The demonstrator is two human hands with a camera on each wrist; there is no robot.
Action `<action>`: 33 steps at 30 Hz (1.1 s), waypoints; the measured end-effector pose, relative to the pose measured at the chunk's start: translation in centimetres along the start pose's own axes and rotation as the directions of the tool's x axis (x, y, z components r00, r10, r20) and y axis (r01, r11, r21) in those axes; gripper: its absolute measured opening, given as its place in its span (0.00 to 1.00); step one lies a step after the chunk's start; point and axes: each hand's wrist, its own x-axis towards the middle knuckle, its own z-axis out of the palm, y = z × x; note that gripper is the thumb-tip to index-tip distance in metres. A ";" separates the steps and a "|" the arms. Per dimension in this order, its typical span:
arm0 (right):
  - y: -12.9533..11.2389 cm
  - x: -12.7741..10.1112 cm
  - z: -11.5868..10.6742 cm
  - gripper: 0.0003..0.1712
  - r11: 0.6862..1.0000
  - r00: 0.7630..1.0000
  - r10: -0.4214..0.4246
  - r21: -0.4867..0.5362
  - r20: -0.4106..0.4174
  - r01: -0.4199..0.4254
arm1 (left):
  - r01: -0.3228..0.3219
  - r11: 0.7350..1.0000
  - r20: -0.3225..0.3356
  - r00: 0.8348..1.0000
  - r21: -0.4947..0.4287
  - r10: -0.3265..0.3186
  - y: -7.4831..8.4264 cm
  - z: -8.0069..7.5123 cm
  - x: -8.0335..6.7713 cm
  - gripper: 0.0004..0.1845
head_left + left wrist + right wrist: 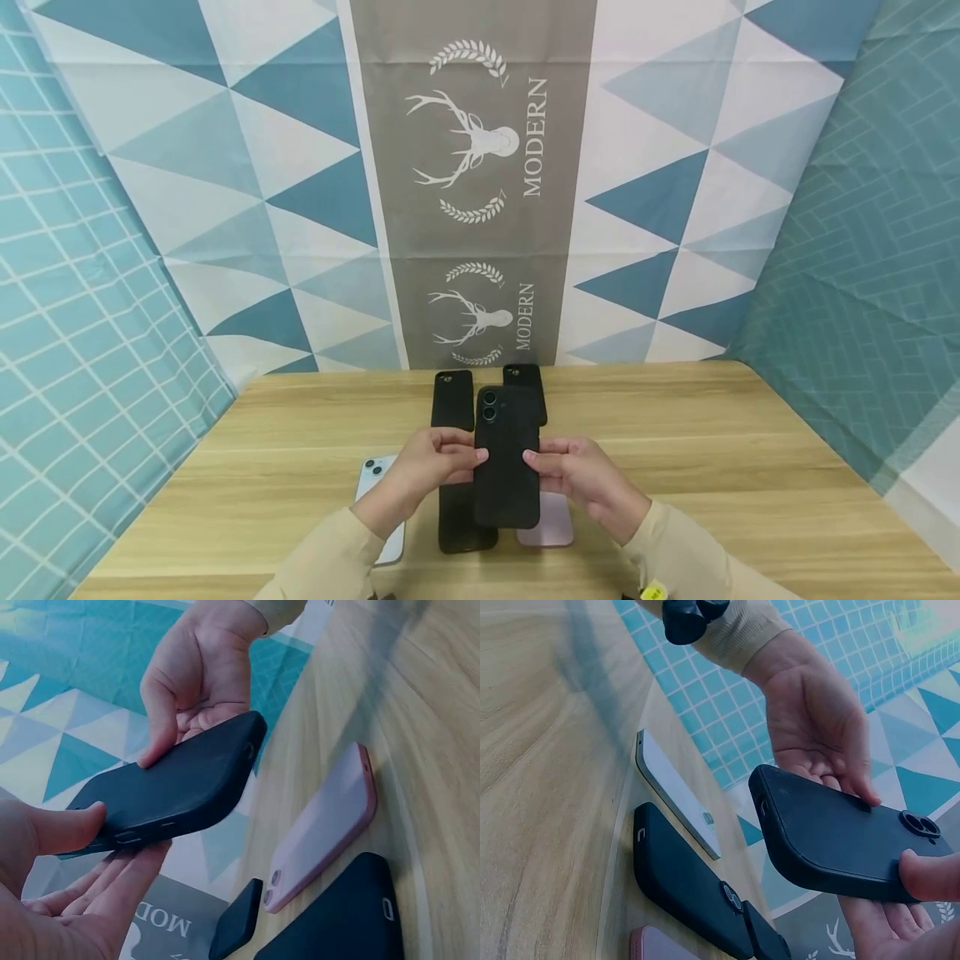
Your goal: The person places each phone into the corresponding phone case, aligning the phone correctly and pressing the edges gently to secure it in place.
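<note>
Above the table, a phone in a black case (pixel 507 475) is held up between both hands, its back with two camera lenses turned to the head view. My left hand (pixel 420 469) pinches its left edge, thumb on the back and fingers underneath. The right hand (pixel 588 483) grips the opposite edge the same way. In the right wrist view, a port cutout shows at the near end of the black case (pixel 832 832). Underneath lie another black-cased phone or case (pixel 467 533), partly hidden, and a pink phone (pixel 551 527).
On the wooden table (pixel 712 467), a light blue phone (pixel 390 546) lies partly behind the left hand. Two more black cases or cased phones, one left (pixel 452 402) and one right (pixel 525 379), lie near the back edge. Patterned cloth (pixel 652 192) hangs behind.
</note>
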 end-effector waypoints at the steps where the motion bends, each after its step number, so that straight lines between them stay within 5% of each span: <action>1: 0.0 0.0 0.0 0.25 1.000 1.000 -0.001 0.002 0.003 0.001 | -0.006 1.000 -0.013 1.000 -0.007 0.006 0.1 0.0 0.0 0.26; 10: 0.0 -0.1 0.3 0.26 1.000 1.000 -0.004 0.017 0.014 0.004 | -0.004 0.999 -0.068 0.998 -0.053 0.000 0.4 0.1 0.2 0.24; 20: -0.3 0.2 -0.3 0.27 1.000 0.991 0.005 0.028 0.136 -0.009 | 0.018 0.996 -0.224 0.974 -0.087 -0.037 0.6 1.0 -0.4 0.20; 26: -1.6 0.2 -0.5 0.44 0.999 0.998 0.028 -0.030 0.062 -0.026 | 0.017 0.991 -0.217 0.975 -0.133 -0.046 0.7 1.2 -0.5 0.20; 33: -2.2 0.4 -0.4 0.42 0.999 0.998 0.033 0.020 0.049 -0.034 | 0.017 0.992 -0.186 0.982 -0.128 -0.041 0.6 1.2 -0.6 0.20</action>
